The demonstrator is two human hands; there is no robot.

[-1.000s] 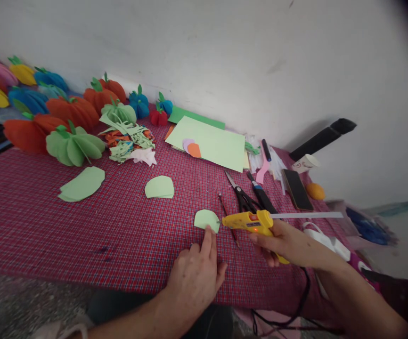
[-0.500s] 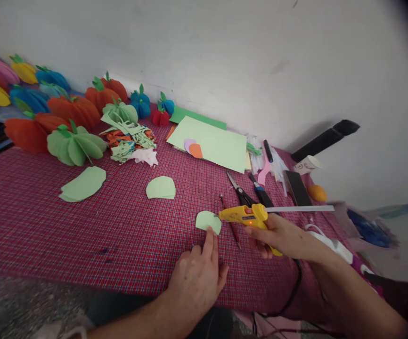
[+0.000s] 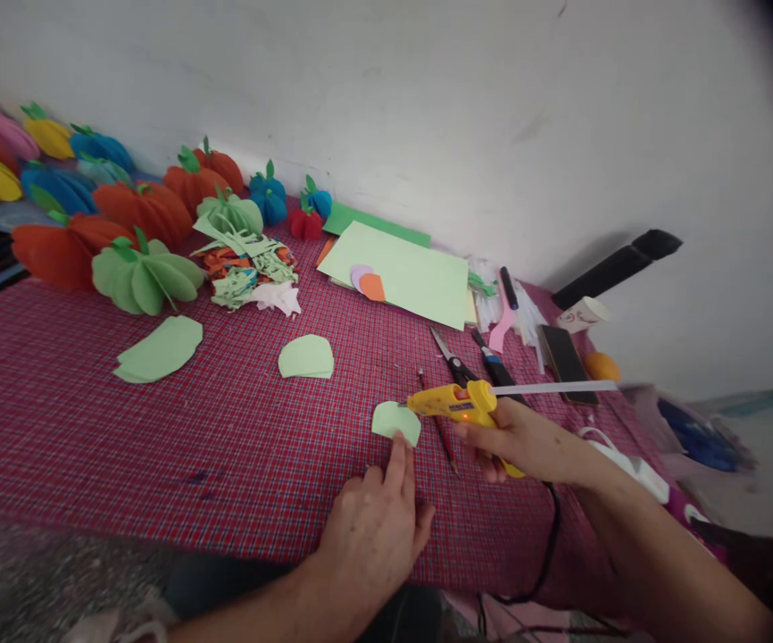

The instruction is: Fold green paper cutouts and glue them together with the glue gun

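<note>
My right hand (image 3: 503, 445) is wrapped round the handle of a yellow hot glue gun (image 3: 452, 404), with a long white glue stick (image 3: 553, 388) poking out of its back. The gun's nozzle is over the upper right edge of a small light green paper piece (image 3: 390, 420) on the cloth. My left hand (image 3: 371, 527) rests below that piece, its outstretched fingertips pressing the paper's lower edge; it grips nothing. Further left lie a small stack of similar pieces (image 3: 306, 357) and a larger stack of green paper shapes (image 3: 161, 351).
Several paper pumpkins (image 3: 149, 275) line the back left beside shredded paper scraps (image 3: 245, 268). Light green sheets (image 3: 413, 277) lie near the wall. Scissors (image 3: 452, 355), a cutter (image 3: 492, 359), a pencil (image 3: 444, 436), a phone (image 3: 567, 362) and a paper cup (image 3: 584, 314) are on the right.
The glue gun in my right hand has shifted left, its nozzle moving slightly along the paper's upper edge. My left hand stays pressed on the paper.
</note>
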